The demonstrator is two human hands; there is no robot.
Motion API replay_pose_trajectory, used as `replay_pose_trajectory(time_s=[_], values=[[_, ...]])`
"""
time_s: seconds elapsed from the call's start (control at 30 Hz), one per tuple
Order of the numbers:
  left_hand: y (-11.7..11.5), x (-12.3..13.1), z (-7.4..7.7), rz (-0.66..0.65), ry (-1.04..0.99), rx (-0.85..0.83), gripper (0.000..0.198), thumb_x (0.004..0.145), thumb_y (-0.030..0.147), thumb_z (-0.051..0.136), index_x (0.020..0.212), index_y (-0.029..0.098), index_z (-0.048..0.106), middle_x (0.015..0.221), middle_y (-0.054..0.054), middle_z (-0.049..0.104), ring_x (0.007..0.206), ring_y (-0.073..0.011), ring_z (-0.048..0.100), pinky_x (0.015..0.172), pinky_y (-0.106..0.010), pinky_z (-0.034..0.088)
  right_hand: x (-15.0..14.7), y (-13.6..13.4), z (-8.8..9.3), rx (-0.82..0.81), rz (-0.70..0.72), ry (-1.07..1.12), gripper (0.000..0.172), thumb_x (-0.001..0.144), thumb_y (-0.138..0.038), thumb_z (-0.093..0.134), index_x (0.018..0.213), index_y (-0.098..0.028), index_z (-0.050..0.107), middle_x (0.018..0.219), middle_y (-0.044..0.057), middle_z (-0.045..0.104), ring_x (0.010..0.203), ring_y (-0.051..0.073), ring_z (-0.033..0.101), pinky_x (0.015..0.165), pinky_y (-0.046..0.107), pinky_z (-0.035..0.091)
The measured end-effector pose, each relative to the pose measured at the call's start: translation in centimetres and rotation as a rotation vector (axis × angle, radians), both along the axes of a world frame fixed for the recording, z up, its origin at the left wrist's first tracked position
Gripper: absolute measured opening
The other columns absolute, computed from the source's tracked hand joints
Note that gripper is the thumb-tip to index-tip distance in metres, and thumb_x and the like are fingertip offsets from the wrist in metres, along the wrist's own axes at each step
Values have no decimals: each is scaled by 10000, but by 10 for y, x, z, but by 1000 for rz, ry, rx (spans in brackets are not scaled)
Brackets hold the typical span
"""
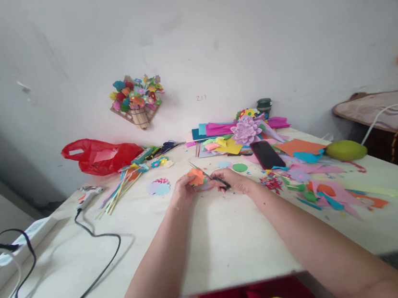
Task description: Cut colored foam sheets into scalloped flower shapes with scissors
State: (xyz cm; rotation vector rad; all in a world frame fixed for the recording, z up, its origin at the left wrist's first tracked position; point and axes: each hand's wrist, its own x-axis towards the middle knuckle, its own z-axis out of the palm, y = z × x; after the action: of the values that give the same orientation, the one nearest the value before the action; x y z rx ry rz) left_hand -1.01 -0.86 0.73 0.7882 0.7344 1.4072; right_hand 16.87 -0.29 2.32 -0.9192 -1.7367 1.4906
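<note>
My left hand [184, 189] pinches an orange paper flower [197, 177] above the middle of the table. Scissors with black handles [222, 183] are in my right hand [230, 179], fingers closed round the grips. Their blades point up and left beside the flower's right edge; whether they touch it I cannot tell. Just beyond my right hand lie a green paper circle [240, 167] and a pale blue one [224, 164]. Left of my left hand are paper circles in light blue and lilac [159, 187], with red-patterned bits on top.
A hot glue gun [91, 195] with a black cable lies at left, near a white power strip [26, 247]. A red plastic bag [101, 156] sits behind thin paper strips [122, 192]. Right: a phone [267, 155], a yellow-green oval object [346, 150] and coloured scraps [335, 195].
</note>
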Motion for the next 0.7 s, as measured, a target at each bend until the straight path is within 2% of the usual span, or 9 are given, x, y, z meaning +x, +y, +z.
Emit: replay_pose_trajectory(time_s=[0.27,0.57,0.7], values=[[-2,3,2,4,-13,-43,149,612,97,641,758,113,669,742,-72,703,645,-161,640,608,-271,523,-1,-3,1,-17,-24,2,332,627,-412,736,690,-144,552,477,-55,515,377,51,422,366,182,262],[2,4,-3,7,-43,-63,123,626,95,665,744,124,653,743,-56,708,659,-154,656,638,-274,556,-3,-3,-1,-38,-44,39,341,658,-430,720,680,-143,537,496,-41,530,380,47,425,356,180,220],[0,8,-2,34,-64,-101,100,631,67,652,706,128,627,714,-51,699,638,-152,658,610,-272,567,-4,-5,1,-55,-67,54,349,633,-429,737,679,-145,539,499,-40,528,390,52,429,366,183,250]])
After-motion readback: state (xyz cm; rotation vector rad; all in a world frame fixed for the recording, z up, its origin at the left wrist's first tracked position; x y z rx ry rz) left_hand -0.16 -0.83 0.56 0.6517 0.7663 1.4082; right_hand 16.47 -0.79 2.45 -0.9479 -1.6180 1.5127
